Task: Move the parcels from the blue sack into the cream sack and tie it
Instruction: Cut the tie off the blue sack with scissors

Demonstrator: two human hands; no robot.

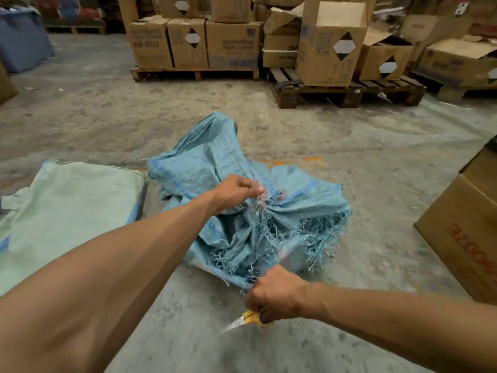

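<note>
The blue woven sack point(215, 162) lies crumpled on the concrete floor, its frayed mouth bunched together at a tie point(262, 203). My left hand point(234, 191) pinches the pale tie strands at that bunch. My right hand point(274, 294) grips the sack's frayed near edge and also holds a yellow-handled cutter point(247, 320) whose blade points left. The cream sack point(72, 211) lies flat on the floor to the left of the blue one. No parcels show; the blue sack hides its contents.
Wooden pallets point(193, 74) stacked with cardboard boxes point(231, 44) line the far side. A large cardboard box point(465, 232) stands close at the right. A blue bin point(24, 39) stands at the far left.
</note>
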